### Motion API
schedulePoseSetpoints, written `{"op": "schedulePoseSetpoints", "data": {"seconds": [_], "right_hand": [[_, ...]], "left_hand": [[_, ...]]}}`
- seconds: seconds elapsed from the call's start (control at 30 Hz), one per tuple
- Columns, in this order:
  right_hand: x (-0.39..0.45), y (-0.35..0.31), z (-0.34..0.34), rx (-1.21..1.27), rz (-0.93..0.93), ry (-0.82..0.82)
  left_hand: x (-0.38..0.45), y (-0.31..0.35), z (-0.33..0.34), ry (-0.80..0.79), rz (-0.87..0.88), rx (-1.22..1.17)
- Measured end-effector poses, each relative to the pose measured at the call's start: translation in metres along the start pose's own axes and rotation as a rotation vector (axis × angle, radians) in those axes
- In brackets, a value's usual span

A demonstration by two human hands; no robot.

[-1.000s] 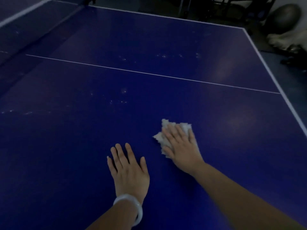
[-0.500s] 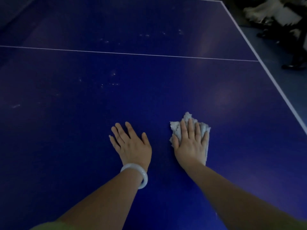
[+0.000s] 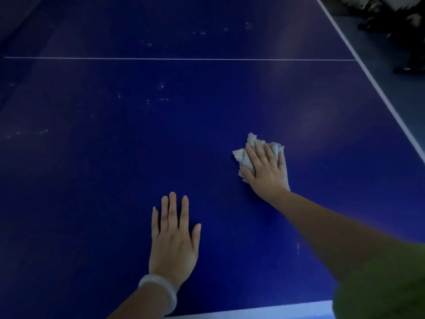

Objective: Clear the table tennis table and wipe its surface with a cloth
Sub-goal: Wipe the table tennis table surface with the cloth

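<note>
The left hand [image 3: 173,240], wearing a pale bangle [image 3: 161,293] at the wrist, is lying flat on the blue table [image 3: 92,180] near its white front edge, fingers straight and holding nothing. Further out and to the right, the right hand [image 3: 264,168] is pressing down on a crumpled white cloth [image 3: 251,140] with fingers extended, the cloth sticking out beyond the fingertips. Small pale specks [image 3: 158,97] are showing on the table beyond, before the thin white line [image 3: 179,58]

One cloth [image 3: 251,143] — two hands — one table [image 3: 115,157]
</note>
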State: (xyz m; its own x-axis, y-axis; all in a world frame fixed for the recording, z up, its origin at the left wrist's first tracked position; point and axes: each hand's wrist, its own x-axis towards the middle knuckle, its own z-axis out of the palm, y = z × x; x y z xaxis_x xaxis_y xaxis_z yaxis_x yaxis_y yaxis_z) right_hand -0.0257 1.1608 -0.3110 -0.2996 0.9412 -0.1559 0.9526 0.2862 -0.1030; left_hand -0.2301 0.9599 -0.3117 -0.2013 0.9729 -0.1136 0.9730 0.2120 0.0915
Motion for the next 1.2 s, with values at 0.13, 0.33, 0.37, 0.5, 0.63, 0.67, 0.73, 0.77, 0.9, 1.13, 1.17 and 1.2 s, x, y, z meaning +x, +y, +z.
{"op": "schedulePoseSetpoints", "data": {"seconds": [0.13,0.33,0.37,0.5,0.63,0.67,0.73,0.77,0.9,1.13,1.17,1.2], "right_hand": [[-0.048,0.067,-0.003,0.011,0.052,-0.060],[-0.153,0.074,0.006,0.000,0.443,-0.030],[-0.160,0.053,0.008,-0.020,0.435,-0.036],[-0.180,-0.040,0.027,-0.065,0.107,0.039],[-0.192,-0.014,0.028,-0.162,-0.074,0.024],[-0.197,0.009,0.027,-0.197,0.011,0.022],[-0.216,0.052,0.027,-0.133,0.378,0.040],[-0.228,0.062,0.027,-0.054,0.546,0.080],[-0.244,-0.002,0.033,-0.026,0.615,0.148],[-0.227,-0.110,0.046,-0.061,-0.077,0.045],[-0.226,-0.098,0.043,-0.095,-0.082,0.030],[-0.226,-0.081,0.041,-0.120,-0.033,0.023]], "left_hand": [[0.000,-0.002,0.002,0.017,0.010,-0.005],[0.000,-0.001,0.005,0.020,0.001,-0.004],[0.000,-0.001,0.005,0.016,-0.004,-0.001],[-0.001,0.000,0.004,0.037,0.011,-0.022],[-0.002,0.000,0.003,0.053,0.016,-0.032],[-0.001,0.000,0.003,0.051,0.013,-0.025],[-0.001,0.000,0.005,0.047,0.008,-0.013],[-0.001,0.000,0.006,0.049,0.007,-0.012],[-0.001,0.000,0.008,0.062,0.010,-0.018],[-0.001,0.002,0.006,0.045,0.009,-0.038],[-0.001,0.002,0.006,0.046,0.011,-0.045],[-0.001,0.001,0.006,0.050,0.010,-0.051]]}}
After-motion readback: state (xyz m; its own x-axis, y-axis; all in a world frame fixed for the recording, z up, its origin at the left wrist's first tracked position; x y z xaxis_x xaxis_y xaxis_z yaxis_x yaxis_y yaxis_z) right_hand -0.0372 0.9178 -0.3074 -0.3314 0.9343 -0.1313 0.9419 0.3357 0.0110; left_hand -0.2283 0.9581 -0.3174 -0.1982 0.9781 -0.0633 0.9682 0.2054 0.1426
